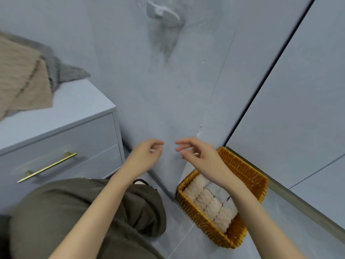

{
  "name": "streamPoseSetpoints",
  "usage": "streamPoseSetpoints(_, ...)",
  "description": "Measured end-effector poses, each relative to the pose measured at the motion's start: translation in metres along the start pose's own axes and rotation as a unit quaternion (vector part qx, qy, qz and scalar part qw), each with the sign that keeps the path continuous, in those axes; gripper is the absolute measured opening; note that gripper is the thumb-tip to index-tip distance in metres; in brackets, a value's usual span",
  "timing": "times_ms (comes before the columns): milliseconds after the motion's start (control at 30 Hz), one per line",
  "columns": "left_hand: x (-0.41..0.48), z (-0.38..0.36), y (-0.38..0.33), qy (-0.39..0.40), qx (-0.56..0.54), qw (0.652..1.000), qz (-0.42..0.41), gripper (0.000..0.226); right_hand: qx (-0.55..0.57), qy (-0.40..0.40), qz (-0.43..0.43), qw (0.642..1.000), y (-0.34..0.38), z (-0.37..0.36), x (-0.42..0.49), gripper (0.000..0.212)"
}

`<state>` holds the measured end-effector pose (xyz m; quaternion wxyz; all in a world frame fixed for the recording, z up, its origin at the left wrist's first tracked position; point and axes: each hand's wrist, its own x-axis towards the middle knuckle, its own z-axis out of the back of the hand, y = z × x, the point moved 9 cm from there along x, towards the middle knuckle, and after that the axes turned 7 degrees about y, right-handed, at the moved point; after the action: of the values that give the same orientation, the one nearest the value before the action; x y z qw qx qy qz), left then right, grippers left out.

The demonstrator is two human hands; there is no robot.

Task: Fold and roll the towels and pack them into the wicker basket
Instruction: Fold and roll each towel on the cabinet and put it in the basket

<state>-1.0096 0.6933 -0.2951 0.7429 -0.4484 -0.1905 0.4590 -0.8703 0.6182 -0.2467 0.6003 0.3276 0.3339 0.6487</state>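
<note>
Wicker basket part-packed; two towels still loose.
Wicker basket (242, 165), golden-brown and rectangular, sits on the floor (186, 240) in the wall corner. Inside, cream rolled towels (207, 200) lie side by side in a row along its left wall, with a paler row of white rolls (218, 191) touching them, partly hidden. A beige towel (20, 75) lies unrolled over a grey towel (61, 71) on the cabinet top (74, 101), well apart from the basket.

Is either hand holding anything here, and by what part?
Nothing is held. The left hand and the right hand are both empty, fingers loosely curled.
</note>
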Motion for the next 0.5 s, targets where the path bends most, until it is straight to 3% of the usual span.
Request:
streamPoseSetpoints(200, -0.039, 0.111, -0.025, -0.111, -0.04, 0.992, -0.034, 0.022, -0.047, -0.014, 0.124, 0.991, 0.113, -0.012, 0.032, 0.026)
streamPoseSetpoints(500, -0.118, 0.265, -0.003, -0.261, -0.085, 0.962, -0.005, 0.025, 0.011, 0.035, 0.178, 0.983, 0.216, -0.072, 0.116, 0.023)
